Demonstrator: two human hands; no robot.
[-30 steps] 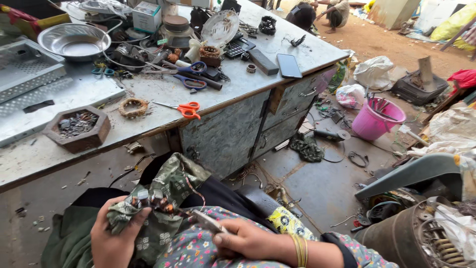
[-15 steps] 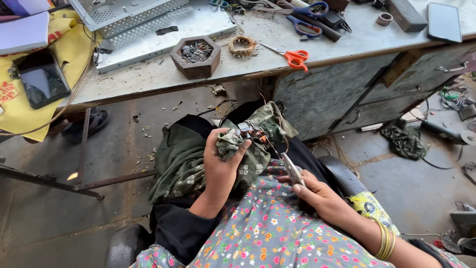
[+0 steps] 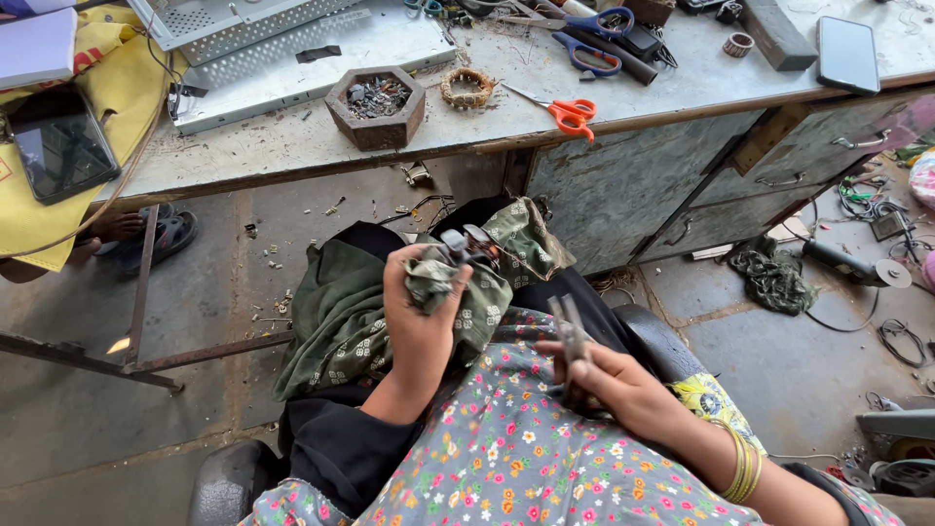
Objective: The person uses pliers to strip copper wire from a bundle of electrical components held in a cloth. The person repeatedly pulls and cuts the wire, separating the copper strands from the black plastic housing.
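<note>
Green patterned cloth lies bunched in the lap, below the bench edge. Left hand is closed around a fold of it and a small metal part. Right hand, fingers curled, grips grey pliers upright. Orange scissors and a hexagonal tray rest on the bench.

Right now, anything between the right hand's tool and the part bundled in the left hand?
Nothing visible. The right hand holds grey metal pliers, tips up, just right of the left hand, which grips a small metal part wrapped in green patterned cloth. Only open air and a cloth fold lie between them.
</note>
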